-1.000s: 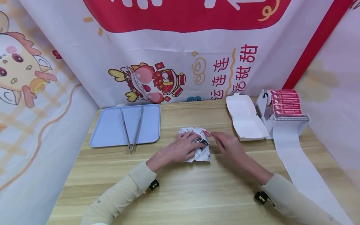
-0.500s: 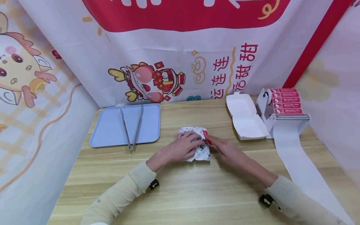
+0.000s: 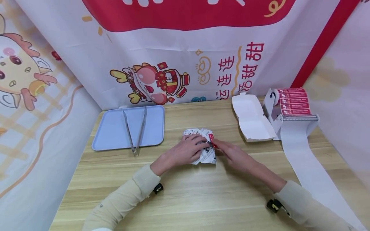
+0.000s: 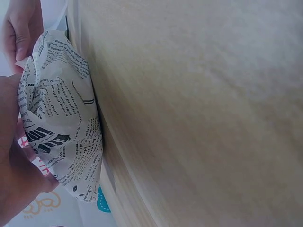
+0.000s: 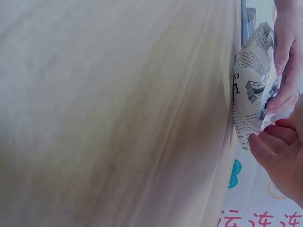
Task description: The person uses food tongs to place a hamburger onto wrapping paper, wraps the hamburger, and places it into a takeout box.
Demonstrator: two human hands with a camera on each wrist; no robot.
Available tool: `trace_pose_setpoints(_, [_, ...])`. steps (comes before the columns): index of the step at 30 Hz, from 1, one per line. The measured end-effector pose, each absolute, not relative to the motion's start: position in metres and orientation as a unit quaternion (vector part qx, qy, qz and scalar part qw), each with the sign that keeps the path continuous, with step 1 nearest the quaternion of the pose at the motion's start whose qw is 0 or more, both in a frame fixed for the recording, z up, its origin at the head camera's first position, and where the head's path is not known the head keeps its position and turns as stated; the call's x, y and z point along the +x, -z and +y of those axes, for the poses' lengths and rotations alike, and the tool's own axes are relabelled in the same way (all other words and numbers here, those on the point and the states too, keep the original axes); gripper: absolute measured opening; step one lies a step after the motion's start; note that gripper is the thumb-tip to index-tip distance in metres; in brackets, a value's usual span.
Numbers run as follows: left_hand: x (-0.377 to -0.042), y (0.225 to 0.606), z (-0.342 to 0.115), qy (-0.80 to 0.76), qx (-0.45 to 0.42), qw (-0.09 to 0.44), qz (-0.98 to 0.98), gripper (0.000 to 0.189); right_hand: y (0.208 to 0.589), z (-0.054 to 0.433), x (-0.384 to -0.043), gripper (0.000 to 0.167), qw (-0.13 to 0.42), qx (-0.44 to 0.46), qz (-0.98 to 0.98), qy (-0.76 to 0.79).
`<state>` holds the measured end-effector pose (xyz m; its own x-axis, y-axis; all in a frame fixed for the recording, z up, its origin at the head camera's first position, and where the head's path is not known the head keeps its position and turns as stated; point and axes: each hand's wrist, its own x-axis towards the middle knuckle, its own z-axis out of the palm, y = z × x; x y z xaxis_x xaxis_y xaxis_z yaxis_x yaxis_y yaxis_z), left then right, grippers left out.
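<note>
A parcel wrapped in newsprint-patterned paper lies on the wooden table in the head view. My left hand rests on top of it with spread fingers, holding it down. A red sticker lies along the parcel's right edge. The fingers of my right hand press on that sticker and partly cover it. In the left wrist view, the paper parcel bulges upward and has folded edges on top. The right wrist view has my right hand at the parcel's side, its fingertips against the paper.
On the left, metal tongs lie across a blue tray, their joined end past its front rim. An open white takeaway box stands back right, beside a label dispenser with red stickers. Its white backing strip trails toward the front.
My right hand has gone from pinching the sticker's end to pressing it on the parcel, shifting slightly toward the front. The sticker now lies along the edge. My left hand stays put.
</note>
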<state>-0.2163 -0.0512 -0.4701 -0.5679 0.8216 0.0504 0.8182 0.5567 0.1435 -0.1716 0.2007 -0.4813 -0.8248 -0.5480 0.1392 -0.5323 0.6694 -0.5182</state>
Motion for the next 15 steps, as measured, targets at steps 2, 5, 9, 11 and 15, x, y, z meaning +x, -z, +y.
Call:
trace_pose_setpoints(2, [-0.2162,0.4698,-0.0516,-0.075,0.464,0.013,0.883,0.040,0.4819,0.1995,-0.1714,0.062,0.015,-0.302,0.913,0.274])
trace_pose_setpoints(5, [-0.2162,0.4696,-0.0517,-0.074,0.463,0.015,0.883,0.040,0.4830,0.1981,-0.1704,0.054,0.010,-0.309,0.913,0.265])
trace_pose_setpoints(9, [-0.2162,0.4706,-0.0510,-0.072,0.460,0.018,0.885,0.040,0.4844,0.1971,-0.1687,0.049,0.006,-0.313,0.914,0.257])
trace_pose_setpoints(11, [-0.2161,0.4711,-0.0508,-0.072,0.458,0.018,0.886,0.040,0.4845,0.1969,-0.1678,0.049,0.010,-0.316,0.914,0.256])
trace_pose_setpoints(15, [-0.2164,0.4711,-0.0507,-0.075,0.453,0.021,0.888,0.040,0.4839,0.1966,-0.1649,0.053,0.028,-0.316,0.915,0.249])
